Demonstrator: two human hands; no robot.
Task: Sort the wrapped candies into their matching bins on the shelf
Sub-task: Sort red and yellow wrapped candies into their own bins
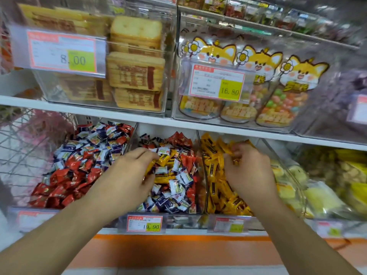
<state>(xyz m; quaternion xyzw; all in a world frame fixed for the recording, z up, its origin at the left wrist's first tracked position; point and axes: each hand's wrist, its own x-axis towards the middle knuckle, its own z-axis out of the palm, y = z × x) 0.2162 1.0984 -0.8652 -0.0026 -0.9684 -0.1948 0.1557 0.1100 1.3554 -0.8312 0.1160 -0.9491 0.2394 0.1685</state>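
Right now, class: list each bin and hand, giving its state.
left bin: red and blue-white candies
middle bin: mixed colours, unsorted
right bin: yellow candies only
left hand: among the mix, pinching a yellow candy
right hand: holding yellow candies

Head camera looks down, close, at shelf bins [200, 147].

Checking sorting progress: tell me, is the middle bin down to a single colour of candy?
No, the middle bin holds yellow candies mixed with red and white-and-blue ones.
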